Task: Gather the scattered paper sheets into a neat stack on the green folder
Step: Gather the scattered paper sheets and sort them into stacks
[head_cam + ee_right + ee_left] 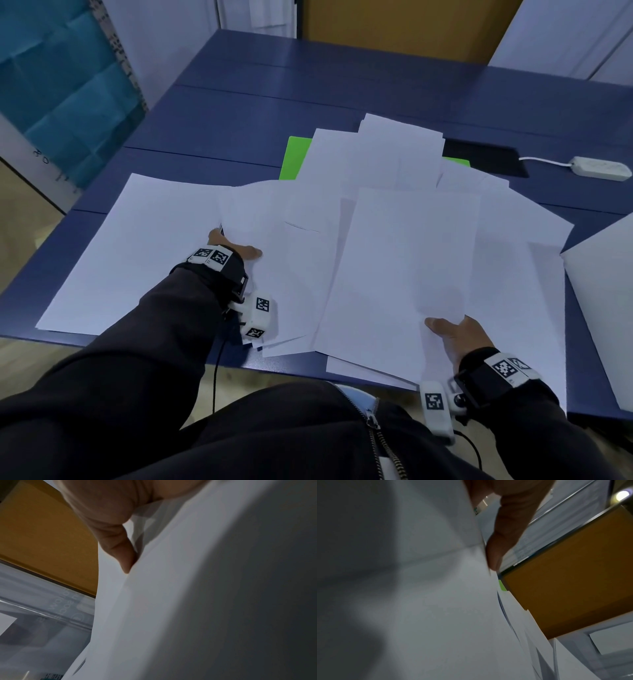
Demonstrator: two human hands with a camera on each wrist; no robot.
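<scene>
- Across the near half of the blue table (239,113): loose white paper sheets (191,219), fanned and overlapping, several hanging over the near edge toward you.
- Far centre: green folder (295,158), mostly buried under sheets; only its left strip and a sliver at the right show. No squared stack sits on it yet.
- Your left hand (236,248): reaches in among the sheets at left-centre, fingers tucked beneath a sheet and thumb lying on top; the left wrist view shows one finger (498,550) along a paper edge. It reads as a pinch on that sheet.
- Your right hand (452,334): thumb on top of the large front sheet (407,267), fingers hidden below it; the right wrist view shows the thumb pressing into the paper. It grasps that sheet's near edge.
- Beyond the folder: black pad (486,158); to its right a white power strip (601,168) with its cable. Separate white sheet (606,308) at the far right edge.
- Risk, slippage: if you pull both grips inward at once, the unheld sheets over the near edge could likely slide off the table.
- Risk, creasing: a single-edge pinch may buckle or fold a sheet as it drags across others.
- Risk, misplacement: the folder being covered, you may square the stack off its outline unless you uncover it first.
- Risk, snagging: sweeping far sheets could catch the cable.
</scene>
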